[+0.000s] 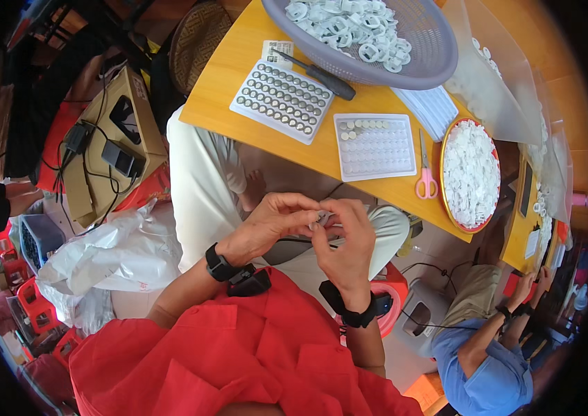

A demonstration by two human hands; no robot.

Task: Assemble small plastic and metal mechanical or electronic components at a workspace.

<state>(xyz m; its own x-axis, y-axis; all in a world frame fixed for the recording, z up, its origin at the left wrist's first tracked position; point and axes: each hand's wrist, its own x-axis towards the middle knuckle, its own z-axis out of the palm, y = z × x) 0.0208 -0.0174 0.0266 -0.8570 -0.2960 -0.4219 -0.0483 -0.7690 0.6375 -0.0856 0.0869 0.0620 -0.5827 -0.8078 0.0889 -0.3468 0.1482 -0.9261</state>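
Above my lap, just off the table's near edge, my left hand (274, 216) and my right hand (347, 243) meet with fingertips pinched on a small whitish plastic part (322, 218). Fingers cover much of it, so its exact shape is hard to make out. On the yellow table (221, 93) beyond lies a white tray (304, 136) filled with round silver button cells. To its right, a second white tray (376, 173) has a few pale discs in its upper rows. A dark-handled screwdriver (332, 81) lies behind the trays.
A grey-purple basket (439, 66) of white ring-shaped parts stands at the back. Pink-handled scissors (426, 186) lie beside a red-rimmed plate (444, 187) heaped with small white pieces. At left are a cardboard box (86, 187) and a white plastic bag (124, 253). A person in blue (481, 364) works at right.
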